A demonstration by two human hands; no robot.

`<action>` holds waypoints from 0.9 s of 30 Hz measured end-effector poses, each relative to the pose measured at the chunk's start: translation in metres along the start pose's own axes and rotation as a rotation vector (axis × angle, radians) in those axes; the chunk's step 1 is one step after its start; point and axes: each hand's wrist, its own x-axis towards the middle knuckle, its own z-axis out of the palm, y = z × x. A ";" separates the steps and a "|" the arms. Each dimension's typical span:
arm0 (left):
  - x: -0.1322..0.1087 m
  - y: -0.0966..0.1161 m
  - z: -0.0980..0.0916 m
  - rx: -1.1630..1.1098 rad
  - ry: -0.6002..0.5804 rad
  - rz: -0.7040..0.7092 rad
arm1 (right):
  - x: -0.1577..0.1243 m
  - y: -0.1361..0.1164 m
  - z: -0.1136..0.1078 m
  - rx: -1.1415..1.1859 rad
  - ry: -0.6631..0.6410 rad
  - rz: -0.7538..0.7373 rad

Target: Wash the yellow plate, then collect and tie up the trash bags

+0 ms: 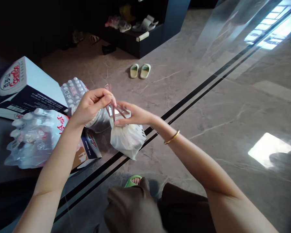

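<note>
My left hand (94, 103) is closed in a pinch on a pinkish-brown, stretchy-looking band (113, 114). Strands of the band run down from those fingertips to my right hand (134, 113). My right thumb and fingers are curled round the gathered top of a white, translucent plastic bag (127, 140). The bag looks full and bulges below my hands; its contents cannot be made out. Behind my left wrist, a clear round plastic container (100, 121) is partly hidden.
Shrink-wrapped white bottles (38, 139) and a dark blue and white carton (42, 85) stand at left, with another bottle pack (74, 90) behind. Pale slippers (140, 71) lie on the grey tiled floor, before a dark shoe rack (145, 42). My green-slippered foot (133, 181) is below.
</note>
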 end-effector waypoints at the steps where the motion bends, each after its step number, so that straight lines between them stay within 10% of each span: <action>1: 0.000 0.002 -0.001 -0.004 0.007 0.040 | -0.002 0.015 0.013 -0.021 -0.016 0.029; 6: 0.003 0.019 -0.002 -0.019 0.110 0.198 | -0.012 0.070 0.060 -0.171 -0.025 0.133; 10: 0.007 0.016 -0.007 0.072 0.116 0.141 | -0.018 0.059 0.052 0.015 -0.028 0.098; 21: -0.020 -0.027 -0.025 -0.282 0.341 -0.035 | -0.007 0.044 0.021 0.439 0.584 0.367; 27: -0.016 0.009 -0.002 -0.119 0.058 -0.061 | 0.001 0.021 0.027 -0.026 0.094 0.192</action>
